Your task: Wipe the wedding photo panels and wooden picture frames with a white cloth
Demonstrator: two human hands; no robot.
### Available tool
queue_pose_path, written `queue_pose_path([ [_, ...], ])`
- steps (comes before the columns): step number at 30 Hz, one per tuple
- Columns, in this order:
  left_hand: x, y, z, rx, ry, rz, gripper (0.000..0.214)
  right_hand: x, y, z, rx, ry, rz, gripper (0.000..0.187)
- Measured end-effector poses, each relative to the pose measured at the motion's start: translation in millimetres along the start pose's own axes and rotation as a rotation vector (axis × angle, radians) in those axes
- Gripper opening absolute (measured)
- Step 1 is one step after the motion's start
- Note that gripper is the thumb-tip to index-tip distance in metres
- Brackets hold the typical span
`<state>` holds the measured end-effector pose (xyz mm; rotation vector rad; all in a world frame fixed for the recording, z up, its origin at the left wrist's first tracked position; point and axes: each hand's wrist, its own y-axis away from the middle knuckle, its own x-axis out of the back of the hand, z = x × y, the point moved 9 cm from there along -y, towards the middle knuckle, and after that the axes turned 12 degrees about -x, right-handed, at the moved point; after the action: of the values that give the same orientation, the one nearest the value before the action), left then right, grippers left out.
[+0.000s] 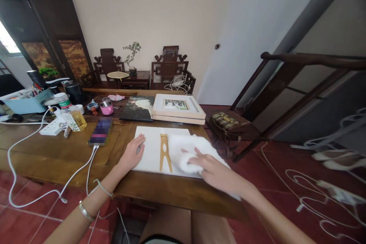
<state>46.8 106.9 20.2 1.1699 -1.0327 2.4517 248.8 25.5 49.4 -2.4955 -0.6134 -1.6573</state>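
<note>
A white board (151,141) lies on the wooden table in front of me. On it rests a flat yellow-brown wooden piece (164,148), with a cat-like head at the top and two legs at the bottom. My left hand (135,153) is at the board's left side, fingers bent around a small grey thing too small to name. At the right of the board, my right hand (210,169) has its fingers closed on a white cotton wad (187,162). Behind that wad spreads a larger heap of white cotton (204,145), partly covering the board.
Framed pictures (197,110) are stacked behind the board. To the left are a phone (100,131) on charging cables, a pink cup (106,107), a bottle of yellow liquid (77,120), a power strip (53,126) and a blue bin (27,102). A wooden chair (248,122) stands at right.
</note>
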Motion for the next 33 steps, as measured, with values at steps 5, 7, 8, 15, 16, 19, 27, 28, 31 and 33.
queue_pose_path([
  [5,-0.9,0.4,-1.1,0.004,0.000,0.007,0.038,-11.7,48.2,-7.2,-0.017,-0.030,-0.186,0.055],
  [7,-0.5,0.4,-0.8,0.007,-0.004,0.008,0.038,-10.8,44.5,1.8,-0.029,-0.059,-0.162,0.053],
  [8,-0.4,0.4,-0.6,0.008,-0.006,0.006,0.038,-8.5,37.3,7.4,-0.038,-0.073,-0.126,0.052],
  [15,-0.4,-0.6,1.0,0.007,-0.019,-0.002,0.038,20.3,-58.1,4.9,0.062,-0.180,0.165,0.029],
  [16,-0.8,-0.9,0.9,0.009,-0.019,-0.004,0.038,22.0,-71.4,1.9,0.071,-0.189,0.199,0.029],
  [19,-1.5,-1.7,0.9,0.008,-0.009,-0.005,0.038,15.7,-99.8,-5.3,0.065,-0.180,0.255,0.035],
  [27,0.2,-0.7,2.5,-0.018,-0.012,0.012,0.039,-31.7,-53.9,-50.4,0.120,0.097,0.209,0.051],
  [28,0.4,-0.5,2.3,-0.018,-0.010,0.014,0.039,-36.4,-41.5,-58.3,0.136,0.106,0.175,0.050],
  [31,-0.2,0.2,0.4,-0.009,-0.013,0.004,0.038,-47.5,-8.4,-83.2,0.218,0.101,0.052,0.048],
  [33,-0.4,0.2,0.0,-0.010,-0.020,-0.006,0.038,-53.0,5.3,-96.2,0.285,0.102,-0.040,0.047],
])
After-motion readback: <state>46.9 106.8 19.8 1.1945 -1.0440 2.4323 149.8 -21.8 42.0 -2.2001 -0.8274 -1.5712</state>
